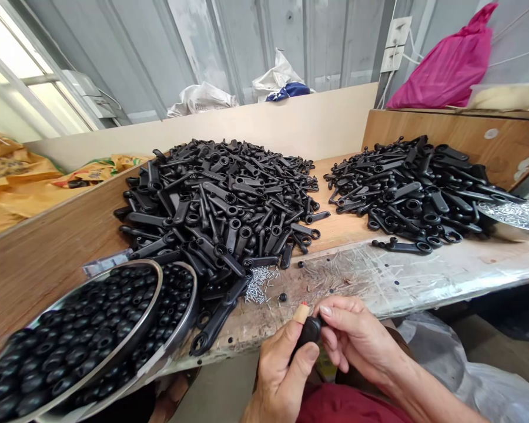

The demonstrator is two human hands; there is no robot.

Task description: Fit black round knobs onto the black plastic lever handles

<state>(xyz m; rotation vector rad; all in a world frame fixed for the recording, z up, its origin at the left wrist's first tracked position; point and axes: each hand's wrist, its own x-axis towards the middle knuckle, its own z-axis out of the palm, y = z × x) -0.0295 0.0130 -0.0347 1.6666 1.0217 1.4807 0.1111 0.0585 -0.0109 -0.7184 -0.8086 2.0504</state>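
My left hand [282,367] is wrapped round a black plastic part [310,331] at the lower middle, and one of its fingers wears a tan cover with a reddish tip. My right hand [357,329] pinches at the right end of the same part, where a small dark piece shows between thumb and fingers. Most of the part is hidden by my fingers. Both hands are in front of the bench edge. Just beyond them, a small black piece [283,297] and a little heap of silvery pins [260,284] lie on the worn bench top [326,282].
A large pile of black handles [224,200] covers the bench's middle, a second pile [414,188] its right. Two metal-rimmed bowls of black knobs [79,329] stand at left. A bowl of pins [515,216] sits at far right. Wooden boards [291,123] border the back.
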